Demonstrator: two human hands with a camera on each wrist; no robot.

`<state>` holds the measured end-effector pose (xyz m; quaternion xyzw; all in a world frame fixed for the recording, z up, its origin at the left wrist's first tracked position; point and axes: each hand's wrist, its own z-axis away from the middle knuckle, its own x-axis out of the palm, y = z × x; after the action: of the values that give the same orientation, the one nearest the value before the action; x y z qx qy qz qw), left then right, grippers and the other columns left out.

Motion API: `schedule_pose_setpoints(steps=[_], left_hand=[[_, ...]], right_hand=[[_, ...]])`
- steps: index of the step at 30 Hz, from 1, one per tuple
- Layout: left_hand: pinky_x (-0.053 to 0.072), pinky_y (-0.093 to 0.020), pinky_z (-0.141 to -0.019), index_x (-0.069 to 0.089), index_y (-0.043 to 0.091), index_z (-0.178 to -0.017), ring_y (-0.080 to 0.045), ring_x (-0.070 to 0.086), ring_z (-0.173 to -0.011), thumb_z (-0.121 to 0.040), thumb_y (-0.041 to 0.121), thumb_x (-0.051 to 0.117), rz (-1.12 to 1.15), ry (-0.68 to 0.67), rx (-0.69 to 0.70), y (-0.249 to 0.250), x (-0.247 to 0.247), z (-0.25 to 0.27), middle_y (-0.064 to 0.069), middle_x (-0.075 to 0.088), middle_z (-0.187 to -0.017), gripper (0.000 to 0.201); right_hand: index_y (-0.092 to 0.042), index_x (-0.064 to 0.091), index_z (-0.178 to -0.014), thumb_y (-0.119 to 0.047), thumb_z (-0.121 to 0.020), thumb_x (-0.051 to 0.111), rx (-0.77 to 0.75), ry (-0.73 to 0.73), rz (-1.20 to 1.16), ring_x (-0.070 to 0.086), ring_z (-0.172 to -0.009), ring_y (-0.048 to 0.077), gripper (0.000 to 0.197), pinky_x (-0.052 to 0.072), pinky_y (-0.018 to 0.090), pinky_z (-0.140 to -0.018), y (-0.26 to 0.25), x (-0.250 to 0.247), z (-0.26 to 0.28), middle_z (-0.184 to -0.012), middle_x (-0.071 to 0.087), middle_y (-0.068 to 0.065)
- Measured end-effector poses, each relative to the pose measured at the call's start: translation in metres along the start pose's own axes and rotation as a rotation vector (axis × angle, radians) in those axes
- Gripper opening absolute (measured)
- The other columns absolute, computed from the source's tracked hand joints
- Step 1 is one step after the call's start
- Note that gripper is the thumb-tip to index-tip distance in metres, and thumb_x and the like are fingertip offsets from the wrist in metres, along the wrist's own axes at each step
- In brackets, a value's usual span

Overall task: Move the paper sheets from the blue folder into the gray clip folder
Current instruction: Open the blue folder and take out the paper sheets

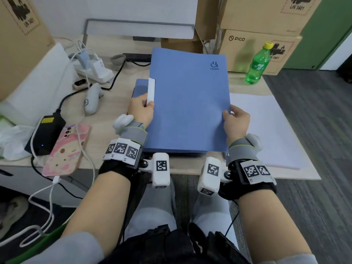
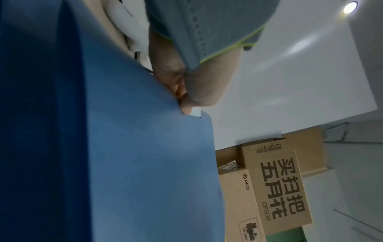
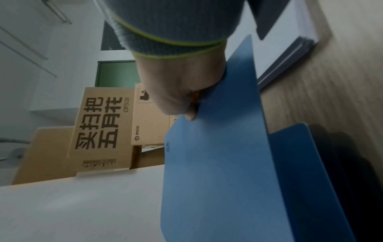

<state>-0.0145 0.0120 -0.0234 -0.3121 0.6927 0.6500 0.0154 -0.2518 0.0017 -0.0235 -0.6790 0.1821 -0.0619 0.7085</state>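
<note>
Broadly, a light wood desk (image 1: 106, 103) fills the scene, with stacked cardboard boxes (image 1: 261, 52) along its far edge. Over the middle of the desk the blue folder (image 1: 188, 103) is held up at a tilt by both hands, its front cover facing the head camera and a small logo near its top right corner. In the right wrist view its two covers stand apart near the free edge; what lies inside is hidden. To the right of the folder, flat on the desk, rests a white stack of paper sheets (image 1: 266, 130), close beside the folder's right edge. A second blue piece (image 1: 140, 88) peeks out behind the folder's left side; what it is cannot be told. The left hand (image 1: 141, 109) grips the folder's left edge, thumb on the cover just below a white label strip (image 1: 151, 90), fingers curled behind. The right hand (image 1: 236, 121) pinches the right edge, thumb on front, fingers behind. Farther right stands a green bottle (image 1: 259, 63) with a yellow cap. Left of the folder lie a black power adapter (image 1: 47, 134), a pink phone (image 1: 66, 149) on a white cable, and a white controller (image 1: 92, 100).
</note>
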Motion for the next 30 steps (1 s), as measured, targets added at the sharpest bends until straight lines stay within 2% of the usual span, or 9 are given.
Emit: schedule_pose_setpoints(steps=[3, 6, 11, 15, 19, 22, 26, 28, 30], left_hand=[[0.039, -0.031, -0.072, 0.061, 0.021, -0.080, -0.018, 0.042, -0.075, -0.069, 0.022, 0.043, -0.026, -0.108, -0.014, 0.002, -0.007, -0.004, -0.005, 0.054, -0.081, 0.021], [0.045, -0.034, -0.076, 0.068, 0.010, -0.102, -0.023, 0.047, -0.075, -0.082, 0.009, 0.051, -0.061, -0.160, -0.029, -0.007, -0.014, -0.005, -0.008, 0.058, -0.082, 0.026], [0.037, -0.029, -0.070, 0.066, 0.020, -0.104, -0.029, 0.046, -0.076, -0.087, -0.001, 0.041, -0.261, -0.145, -0.065, -0.007, -0.019, -0.010, -0.011, 0.053, -0.085, 0.036], [0.045, -0.033, -0.081, 0.063, 0.015, -0.121, -0.038, 0.057, -0.104, -0.091, 0.002, 0.039, -0.332, -0.096, -0.084, -0.007, -0.030, -0.022, -0.018, 0.065, -0.111, 0.041], [0.043, -0.037, -0.096, 0.051, 0.013, -0.132, -0.041, 0.054, -0.111, -0.091, 0.009, 0.049, -0.369, -0.030, -0.146, -0.008, -0.011, -0.028, -0.022, 0.051, -0.129, 0.041], [0.036, -0.041, -0.102, 0.048, 0.019, -0.133, -0.041, 0.041, -0.122, -0.088, 0.021, 0.057, -0.611, -0.005, -0.146, -0.006, 0.004, -0.021, -0.020, 0.043, -0.134, 0.046], [0.042, -0.038, -0.099, 0.060, 0.021, -0.123, -0.032, 0.048, -0.123, -0.088, 0.022, 0.056, -0.528, -0.196, -0.032, 0.005, 0.037, -0.001, -0.011, 0.058, -0.129, 0.036], [0.043, -0.036, -0.101, 0.063, 0.016, -0.120, -0.029, 0.054, -0.119, -0.086, 0.020, 0.059, -0.470, -0.334, 0.005, 0.009, 0.054, 0.011, -0.008, 0.059, -0.129, 0.034], [0.044, -0.038, -0.101, 0.063, 0.013, -0.118, -0.030, 0.054, -0.119, -0.085, 0.021, 0.060, -0.521, -0.390, 0.043, 0.011, 0.067, 0.019, -0.010, 0.060, -0.128, 0.034]], right_hand=[[-0.017, 0.069, -0.091, 0.003, -0.082, 0.048, 0.039, -0.010, -0.065, 0.043, -0.068, 0.017, 0.031, 0.040, 0.025, -0.068, 0.002, -0.006, -0.003, -0.074, 0.056, 0.001], [-0.013, 0.071, -0.101, 0.004, -0.083, 0.048, 0.042, -0.032, -0.081, 0.049, -0.075, 0.015, 0.033, 0.043, 0.025, -0.073, 0.006, -0.007, -0.005, -0.085, 0.061, 0.000], [-0.014, 0.071, -0.101, 0.004, -0.082, 0.049, 0.090, 0.003, -0.060, 0.045, -0.076, 0.013, 0.034, 0.043, 0.026, -0.072, 0.014, -0.017, -0.014, -0.085, 0.057, -0.001], [-0.021, 0.068, -0.090, 0.003, -0.083, 0.047, 0.123, -0.007, -0.059, 0.045, -0.078, 0.015, 0.033, 0.043, 0.029, -0.075, 0.021, -0.036, -0.021, -0.087, 0.057, 0.001], [0.001, 0.067, -0.088, -0.002, -0.077, 0.047, 0.118, 0.009, -0.041, 0.037, -0.079, 0.015, 0.022, 0.033, 0.030, -0.075, 0.029, -0.040, -0.021, -0.084, 0.048, 0.001], [0.006, 0.063, -0.090, -0.009, -0.073, 0.046, 0.098, 0.033, 0.057, 0.033, -0.076, 0.017, 0.028, 0.030, 0.028, -0.072, 0.037, -0.047, -0.022, -0.078, 0.043, 0.002], [0.000, 0.067, -0.100, -0.003, -0.084, 0.049, 0.088, 0.041, 0.216, 0.042, -0.076, 0.018, 0.024, 0.038, 0.027, -0.071, 0.038, -0.055, -0.025, -0.081, 0.059, 0.017], [-0.008, 0.067, -0.106, -0.005, -0.085, 0.051, 0.089, 0.030, 0.308, 0.050, -0.080, 0.021, 0.026, 0.040, 0.026, -0.071, 0.036, -0.055, -0.026, -0.088, 0.062, 0.012], [-0.013, 0.065, -0.099, -0.009, -0.084, 0.054, 0.079, -0.017, 0.408, 0.049, -0.079, 0.026, 0.018, 0.036, 0.026, -0.063, 0.034, -0.057, -0.027, -0.087, 0.058, 0.008]])
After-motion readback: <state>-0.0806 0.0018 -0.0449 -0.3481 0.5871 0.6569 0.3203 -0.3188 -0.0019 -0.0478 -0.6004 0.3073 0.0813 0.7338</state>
